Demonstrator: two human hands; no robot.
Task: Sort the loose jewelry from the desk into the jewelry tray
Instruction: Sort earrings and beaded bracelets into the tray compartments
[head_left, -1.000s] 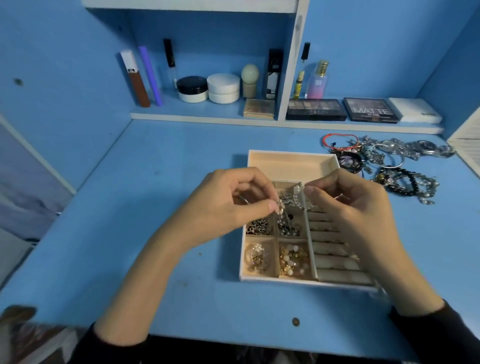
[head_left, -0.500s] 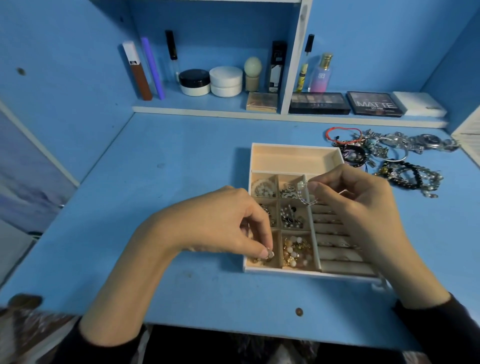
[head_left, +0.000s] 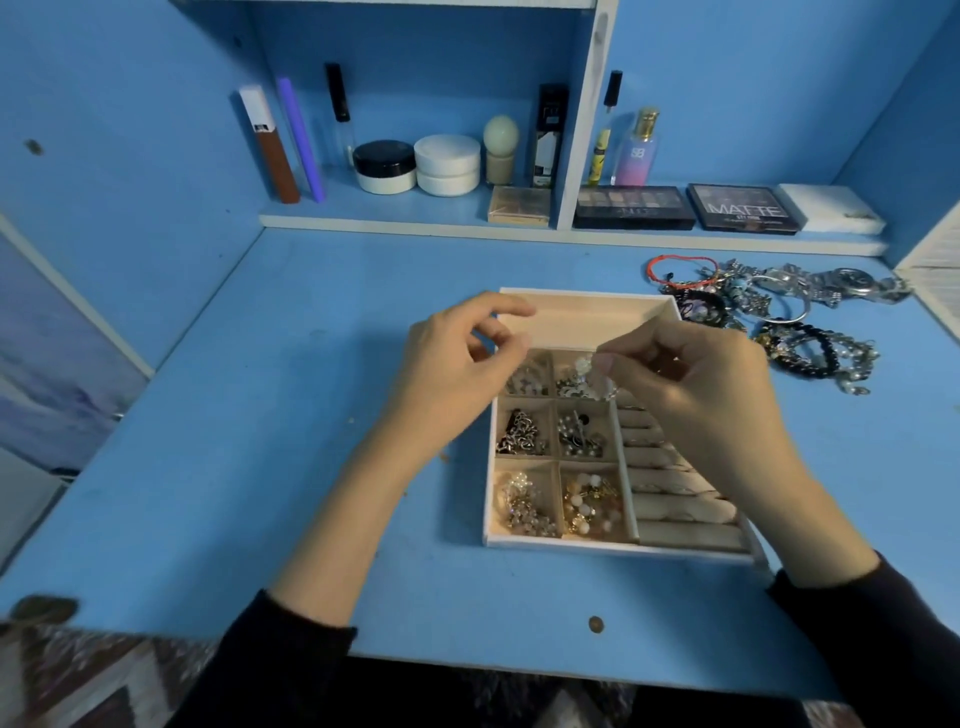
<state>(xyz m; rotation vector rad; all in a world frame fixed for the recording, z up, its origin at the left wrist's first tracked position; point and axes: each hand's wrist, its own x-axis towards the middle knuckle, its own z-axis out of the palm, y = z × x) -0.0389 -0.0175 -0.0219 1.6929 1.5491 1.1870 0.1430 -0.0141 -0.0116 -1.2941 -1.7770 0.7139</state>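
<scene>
The beige jewelry tray (head_left: 582, 314) lies mid-desk; its small compartments hold silver, dark and gold-and-pearl pieces, and ring rolls run down its right side. My right hand (head_left: 711, 400) hovers over the upper compartments and pinches a small silver beaded piece (head_left: 586, 368) that dangles from the fingertips. Just left of it, my left hand (head_left: 452, 364) sits over the tray's upper left corner, with thumb and fingers apart and nothing visible in them. A pile of loose jewelry (head_left: 774, 306) lies on the desk to the right of the tray, including a red cord bracelet (head_left: 675, 267), a watch (head_left: 852, 283) and black bead bracelets (head_left: 810, 353).
The low shelf (head_left: 415, 221) behind holds cosmetic tubes, jars, bottles and two eyeshadow palettes (head_left: 743, 208). A white slatted panel (head_left: 935, 260) stands at the far right. The blue side wall closes the left. The desk's front edge runs near my sleeves.
My left hand rose from the tray's front left compartment to the upper left corner, beside the right hand. The right hand still holds the silver piece in about the same spot.
</scene>
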